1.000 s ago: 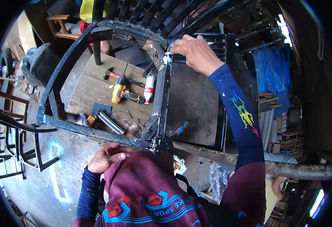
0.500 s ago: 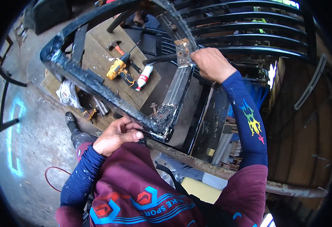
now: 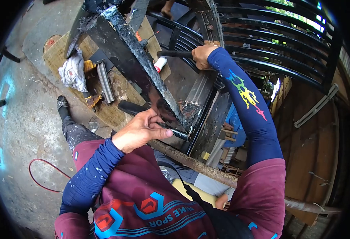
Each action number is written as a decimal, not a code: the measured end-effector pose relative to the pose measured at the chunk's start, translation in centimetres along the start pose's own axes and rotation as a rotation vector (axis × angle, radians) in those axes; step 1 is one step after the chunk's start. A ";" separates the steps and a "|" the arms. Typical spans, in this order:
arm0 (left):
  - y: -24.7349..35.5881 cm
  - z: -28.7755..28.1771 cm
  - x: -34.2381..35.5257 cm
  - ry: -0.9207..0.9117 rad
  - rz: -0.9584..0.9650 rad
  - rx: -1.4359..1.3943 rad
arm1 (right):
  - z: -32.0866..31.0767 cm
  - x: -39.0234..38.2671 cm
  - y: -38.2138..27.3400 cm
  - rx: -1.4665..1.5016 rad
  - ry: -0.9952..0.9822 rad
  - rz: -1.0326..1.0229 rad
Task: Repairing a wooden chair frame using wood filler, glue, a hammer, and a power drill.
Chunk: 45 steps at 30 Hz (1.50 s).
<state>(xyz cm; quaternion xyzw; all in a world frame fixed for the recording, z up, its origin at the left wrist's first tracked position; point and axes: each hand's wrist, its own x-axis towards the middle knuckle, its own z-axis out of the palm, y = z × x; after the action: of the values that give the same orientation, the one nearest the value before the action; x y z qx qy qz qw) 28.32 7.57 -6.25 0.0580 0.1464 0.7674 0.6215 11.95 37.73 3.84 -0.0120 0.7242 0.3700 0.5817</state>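
Note:
A worn black chair frame [image 3: 149,75] with peeling paint and rough edges stands tilted before me. My left hand [image 3: 141,129] is closed on its near lower edge, thumb on the outer side and fingers tucked behind. At the frame's far right side my right hand [image 3: 204,55] is closed around the rail, by a rusty metal plate whose bolts show. Behind the frame, a white bottle with a red label [image 3: 160,63] is partly covered. Of the drill, only the bit and the front [image 3: 144,42] can be seen.
A wooden board [image 3: 55,59] holds a white rag [image 3: 73,71], metal bars [image 3: 105,83] and a stained glove-like item [image 3: 92,99]. Black slatted furniture [image 3: 270,44] stands at the upper right. A rusty pipe [image 3: 195,162] runs past my waist. A red hose [image 3: 31,169] lies on the floor.
The chair frame has tipped and swung, its upper left corner rising, and now covers most of the drill and bottle. Both hands keep hold; my right hand has shifted left in view.

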 end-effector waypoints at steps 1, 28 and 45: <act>0.1 0.0 0.1 -0.002 -0.006 -0.001 | -0.7 -0.3 -0.3 0.037 -0.011 -0.025; 1.4 0.2 -0.3 0.037 -0.064 0.073 | 7.0 -11.1 6.2 0.404 0.624 0.152; 1.2 2.4 -0.6 0.180 0.007 0.042 | 17.8 -7.7 6.8 0.343 1.327 -0.130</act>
<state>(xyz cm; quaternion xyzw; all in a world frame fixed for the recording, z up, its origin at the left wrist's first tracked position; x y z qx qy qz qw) 27.97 7.16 -3.51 0.0021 0.2175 0.7685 0.6018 26.22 49.28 13.07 -0.1874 0.9733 0.1289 0.0302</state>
